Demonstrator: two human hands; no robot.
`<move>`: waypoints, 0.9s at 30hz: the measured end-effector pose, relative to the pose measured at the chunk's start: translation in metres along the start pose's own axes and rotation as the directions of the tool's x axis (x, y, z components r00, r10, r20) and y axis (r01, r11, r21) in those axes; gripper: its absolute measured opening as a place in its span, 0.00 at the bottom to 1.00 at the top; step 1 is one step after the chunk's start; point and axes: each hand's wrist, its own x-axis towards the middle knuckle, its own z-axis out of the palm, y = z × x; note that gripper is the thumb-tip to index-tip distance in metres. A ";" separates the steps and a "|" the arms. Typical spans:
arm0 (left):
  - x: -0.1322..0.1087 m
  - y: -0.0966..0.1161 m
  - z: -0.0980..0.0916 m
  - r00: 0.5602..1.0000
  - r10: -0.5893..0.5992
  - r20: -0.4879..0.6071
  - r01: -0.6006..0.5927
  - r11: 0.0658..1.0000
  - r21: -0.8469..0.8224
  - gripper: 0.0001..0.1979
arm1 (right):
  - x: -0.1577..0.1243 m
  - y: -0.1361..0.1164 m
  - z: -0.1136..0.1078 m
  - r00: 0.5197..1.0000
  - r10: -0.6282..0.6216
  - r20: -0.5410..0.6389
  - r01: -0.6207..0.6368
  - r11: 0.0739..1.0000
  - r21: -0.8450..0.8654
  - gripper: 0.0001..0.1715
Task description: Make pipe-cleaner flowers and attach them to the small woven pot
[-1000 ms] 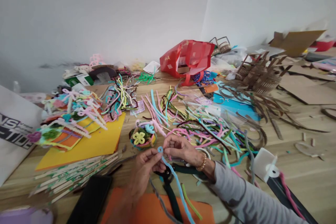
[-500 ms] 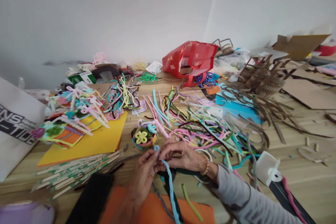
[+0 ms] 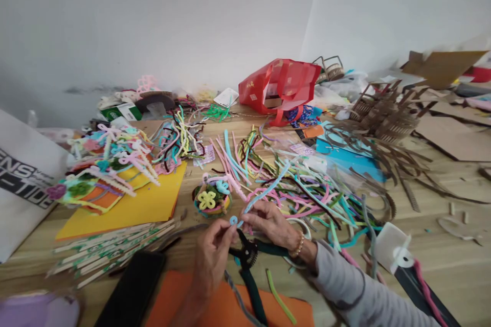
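A light blue pipe cleaner [image 3: 268, 188] runs between my two hands, with a small curl at its near end. My left hand [image 3: 213, 245] pinches it beside that curl. Fingers of my right hand [image 3: 271, 223] close on it just past the curl, and its long free end points up and to the right over the pile. Below my hands lie dark green-handled pliers [image 3: 249, 255] on the table, partly over orange sheets [image 3: 172, 299]. Just beyond my fingers sits a small round basket [image 3: 210, 198] decorated with pipe-cleaner flowers, a yellow one in front.
Loose pipe cleaners [image 3: 314, 189] spread to the right. Finished flower pieces [image 3: 103, 163] rest on yellow sheets [image 3: 164, 199] at the left, near wrapped sticks [image 3: 111, 250] and a black phone [image 3: 132, 288]. Behind stand a red bag [image 3: 261, 87] and brown woven baskets [image 3: 387, 112].
The pipe cleaner's long end, which hung down toward me, now points up and away to the right. My right hand has turned with it, and the pliers beneath are more exposed.
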 end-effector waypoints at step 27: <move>-0.032 0.002 -0.016 0.641 0.736 0.218 -0.553 0.245 0.796 0.11 | -0.012 0.003 0.009 0.874 -0.172 0.455 0.486 0.345 -0.803 0.10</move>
